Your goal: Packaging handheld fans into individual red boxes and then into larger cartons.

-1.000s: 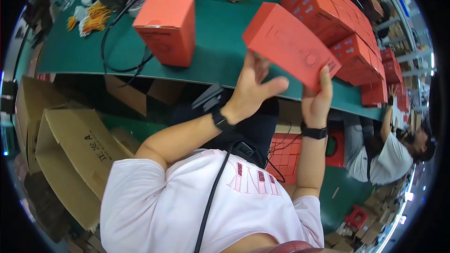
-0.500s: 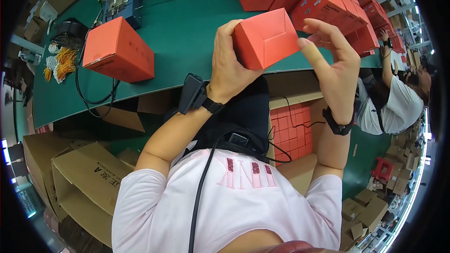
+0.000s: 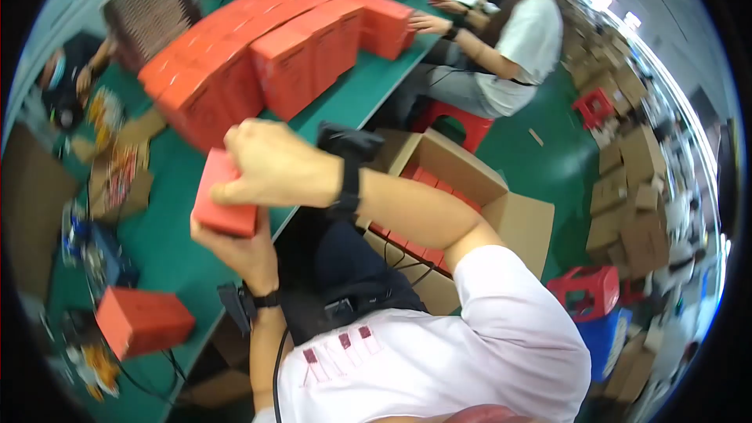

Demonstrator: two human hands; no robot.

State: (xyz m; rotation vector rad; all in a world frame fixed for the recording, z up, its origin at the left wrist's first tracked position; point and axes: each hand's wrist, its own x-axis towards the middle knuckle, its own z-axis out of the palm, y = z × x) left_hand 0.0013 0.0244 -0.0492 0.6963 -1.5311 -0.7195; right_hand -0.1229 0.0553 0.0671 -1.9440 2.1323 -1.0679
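Both my hands are on a small red cardboard box point(image 3: 225, 218), held tilted over the green table point(image 3: 192, 266). My left hand point(image 3: 241, 252) cups it from below with the fingers closed round it. Across its upper side lies my right hand point(image 3: 274, 163), its thumb pressed against one face and its fingers bent over the far edge, somewhat blurred. A second red box point(image 3: 145, 323) stands on the table at the lower left. Just beyond my hands, several red boxes point(image 3: 294, 66) are packed in rows.
An open carton point(image 3: 513, 223) holding red boxes sits to the right of my legs. A co-worker in a white shirt point(image 3: 521, 43) sits farther along the table on a red stool point(image 3: 458, 121). Black cables point(image 3: 168, 360) hang near the table edge. Another red stool point(image 3: 583, 291) stands at right.
The view has swung right toward the rows of boxes and the co-worker. My right hand, open beside the box before, now grips it. My left hand still holds it.
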